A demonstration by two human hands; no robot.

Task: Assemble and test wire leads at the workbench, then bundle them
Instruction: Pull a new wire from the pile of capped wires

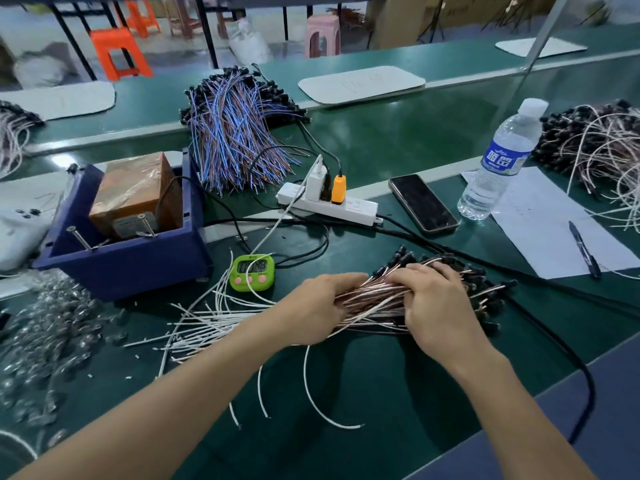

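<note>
A thick bunch of pinkish-copper wire leads [375,295] with black end caps lies across the green bench in front of me. My left hand [313,308] grips the bunch near its bare white ends, fingers curled round the wires. My right hand [438,306] wraps over the bunch closer to the black caps [485,299], fingers curled on top. Loose white wire ends [207,323] fan out to the left of my left hand, and a few stray curved leads [315,400] lie nearer to me.
A blue box holding a transformer [128,233] stands at left, a green timer [252,273] beside it. Behind are a power strip [329,204], a phone [423,204], a water bottle [498,168], paper with a pen [584,249], and heaps of blue wires [239,133] and pink leads [602,147].
</note>
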